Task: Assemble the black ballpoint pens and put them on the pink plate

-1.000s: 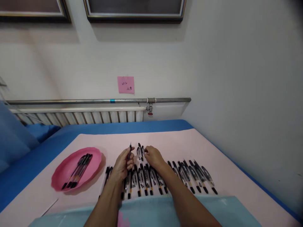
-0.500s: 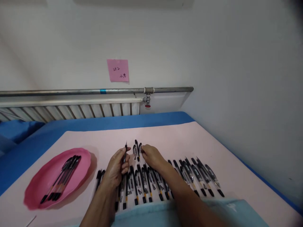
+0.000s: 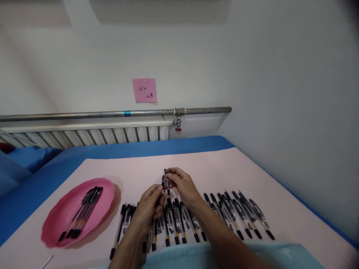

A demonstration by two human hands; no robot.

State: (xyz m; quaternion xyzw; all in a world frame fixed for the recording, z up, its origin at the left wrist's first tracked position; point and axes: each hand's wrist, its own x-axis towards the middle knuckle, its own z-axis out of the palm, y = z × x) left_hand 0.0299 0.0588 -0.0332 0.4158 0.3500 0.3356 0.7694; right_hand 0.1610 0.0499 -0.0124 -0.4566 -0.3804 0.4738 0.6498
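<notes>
My left hand (image 3: 149, 204) is closed around a black pen (image 3: 163, 184), its upper end poking out past the thumb; most of the barrel is hidden in the palm. Close above it, my right hand (image 3: 183, 186) pinches thumb and fingertips together by the pen's end. Whatever small piece sits in that pinch is too small to make out. Partly covered behind the fingers lies another black pen (image 3: 168, 192) on the pink sheet. Below my hands runs a row of pen parts (image 3: 175, 224): clear barrels with black ends, black caps and small metallic tips.
To the left, a pink scalloped tray (image 3: 52, 228) holds several assembled black pens (image 3: 84, 213). More pen parts (image 3: 242, 213) lie at the right. A white stick (image 3: 47, 261) rests near the front left. Behind the blue table edge (image 3: 140, 148) are a radiator (image 3: 112, 136) and pipe.
My right hand has come back from the caps on the sheet to my left hand's pen. My left hand has moved right, towards it. The view has shifted slightly.
</notes>
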